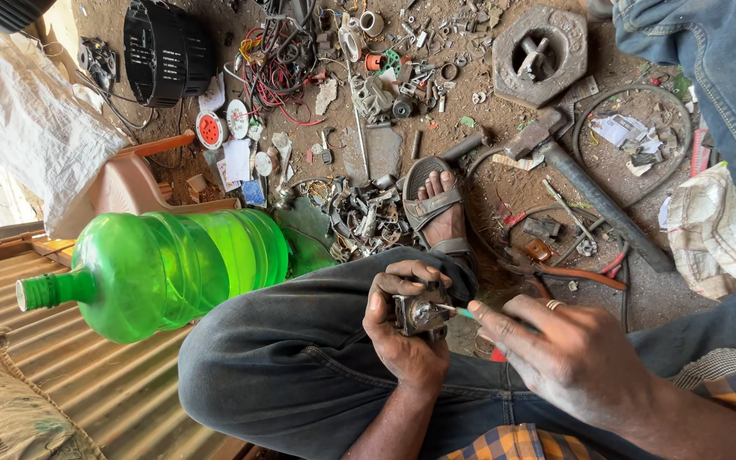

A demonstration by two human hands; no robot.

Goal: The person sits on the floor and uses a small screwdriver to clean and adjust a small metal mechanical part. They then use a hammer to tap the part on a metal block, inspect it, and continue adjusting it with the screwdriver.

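Item: small grey metal part [420,313], held over the raised knee in dark trousers [300,358], just right of the green plastic bottle [172,271]

Left hand [402,328]: grip closed around the metal part, fingers curled over its top and left side, thumb beneath; the part sits inside the grip, its round face turned toward the other hand

Right hand [568,353]: ring on one finger; grip pressed together, pinching a thin teal-handled tool [460,312] whose tip touches the face of the metal part. The hand lies right of the part, farther from the bottle

Surroundings, placed from the green bottle:
- sandalled foot [439,209] on the dirt floor, right of the bottle and above the hands
- heap of small metal scraps [368,217] between bottle and foot
- hammer [572,175] farther right, past the foot
- hexagonal metal casting [540,55] far upper right
- tangle of red and black wires [278,64] above
- black ribbed drum [163,47] above
- white sack [31,119] upper left
- corrugated metal sheet [87,375] beneath the bottle
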